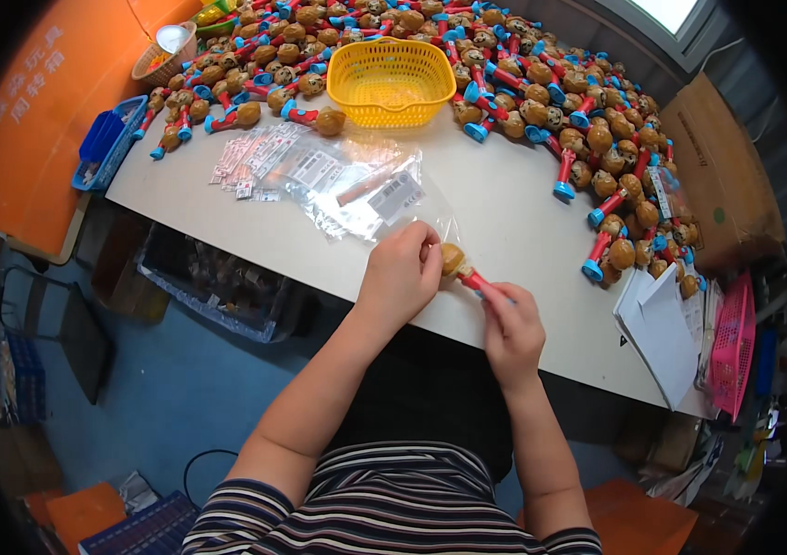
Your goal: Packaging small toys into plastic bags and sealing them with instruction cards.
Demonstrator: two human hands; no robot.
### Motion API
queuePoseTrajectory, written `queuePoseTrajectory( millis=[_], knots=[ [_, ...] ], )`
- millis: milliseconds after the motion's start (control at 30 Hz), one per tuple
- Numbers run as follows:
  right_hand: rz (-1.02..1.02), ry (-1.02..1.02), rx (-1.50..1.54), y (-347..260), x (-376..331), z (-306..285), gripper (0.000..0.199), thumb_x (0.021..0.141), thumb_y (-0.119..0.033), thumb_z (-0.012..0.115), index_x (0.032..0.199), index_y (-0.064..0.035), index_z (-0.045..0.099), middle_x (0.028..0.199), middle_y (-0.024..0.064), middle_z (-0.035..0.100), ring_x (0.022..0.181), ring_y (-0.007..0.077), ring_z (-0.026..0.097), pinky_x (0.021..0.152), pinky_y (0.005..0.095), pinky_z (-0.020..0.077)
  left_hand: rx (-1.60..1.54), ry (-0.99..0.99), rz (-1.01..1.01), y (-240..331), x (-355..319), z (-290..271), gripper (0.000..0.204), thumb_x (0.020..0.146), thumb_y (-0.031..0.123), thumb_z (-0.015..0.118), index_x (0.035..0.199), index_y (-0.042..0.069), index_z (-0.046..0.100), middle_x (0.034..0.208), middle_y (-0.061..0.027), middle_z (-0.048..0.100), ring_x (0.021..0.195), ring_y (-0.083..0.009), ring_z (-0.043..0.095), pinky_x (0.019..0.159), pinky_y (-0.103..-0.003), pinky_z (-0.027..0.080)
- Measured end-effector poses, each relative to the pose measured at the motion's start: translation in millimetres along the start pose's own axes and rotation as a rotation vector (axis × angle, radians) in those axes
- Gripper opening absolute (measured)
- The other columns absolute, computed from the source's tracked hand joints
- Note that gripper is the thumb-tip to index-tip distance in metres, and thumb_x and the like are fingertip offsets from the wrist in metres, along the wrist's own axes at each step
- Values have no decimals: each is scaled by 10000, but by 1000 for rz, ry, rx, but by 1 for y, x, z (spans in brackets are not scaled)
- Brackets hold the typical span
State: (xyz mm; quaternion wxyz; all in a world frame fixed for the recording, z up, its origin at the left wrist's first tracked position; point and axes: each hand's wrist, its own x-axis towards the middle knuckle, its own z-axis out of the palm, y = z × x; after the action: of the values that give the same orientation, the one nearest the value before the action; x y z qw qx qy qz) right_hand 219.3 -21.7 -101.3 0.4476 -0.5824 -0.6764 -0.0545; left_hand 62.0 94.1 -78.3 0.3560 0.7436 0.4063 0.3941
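Near the table's front edge, my right hand (513,335) is closed round the red handle of a small toy (477,281) with a round brown head. The toy tilts, its head up and to the left, right beside the fingers of my left hand (403,274). Those fingers are pinched together on what looks like the edge of a clear plastic bag (450,228); the exact grip is hidden. Just beyond lie flat clear bags (370,190) with printed labels inside, and a spread of small printed cards (255,162) to their left.
A big heap of similar toys (541,88) covers the back and right of the table. Within it stands a yellow basket (392,83). A blue tray (107,148) sits at the left edge, white papers (657,333) and a pink basket (733,347) at the right, by a cardboard box (722,166).
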Motion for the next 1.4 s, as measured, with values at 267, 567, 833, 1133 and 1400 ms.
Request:
queuePoseTrajectory(
  millis=[267,567,833,1133,1400],
  knots=[
    [893,40,728,-15,-2,4,316,973,-102,620,1261,26,604,865,21,622,647,54,562,578,196,492,-55,37,-22,4,-4,4,57,865,42,623,868,-6,593,714,-158,612,659,-305,628,621,-379,495],
    [-33,54,-97,-5,2,9,309,860,1,704,1166,3,660,942,128,682,794,215,675,686,299,555,58,-55,216,0,0,6,85,856,38,645,921,-10,620,823,-143,643,690,-268,649,639,-341,521],
    [706,26,407,-23,14,12,286,934,-82,646,1194,35,627,917,90,671,752,122,630,625,236,511,75,25,311,9,-2,14,87,843,36,646,925,11,627,834,-146,638,725,-303,651,645,-357,527],
    [443,-256,463,-10,-2,-3,342,931,12,572,1272,21,550,1260,147,541,1044,203,623,804,288,530,249,96,288,-8,-5,5,105,794,28,669,890,27,627,880,-131,599,762,-305,605,650,-385,495],
    [98,-184,198,-3,4,-9,351,801,96,664,1138,4,630,1172,161,648,1066,295,645,852,347,544,157,14,512,6,-1,12,121,779,43,659,889,24,610,1008,-125,599,1071,-333,574,933,-480,441]
  ],
)
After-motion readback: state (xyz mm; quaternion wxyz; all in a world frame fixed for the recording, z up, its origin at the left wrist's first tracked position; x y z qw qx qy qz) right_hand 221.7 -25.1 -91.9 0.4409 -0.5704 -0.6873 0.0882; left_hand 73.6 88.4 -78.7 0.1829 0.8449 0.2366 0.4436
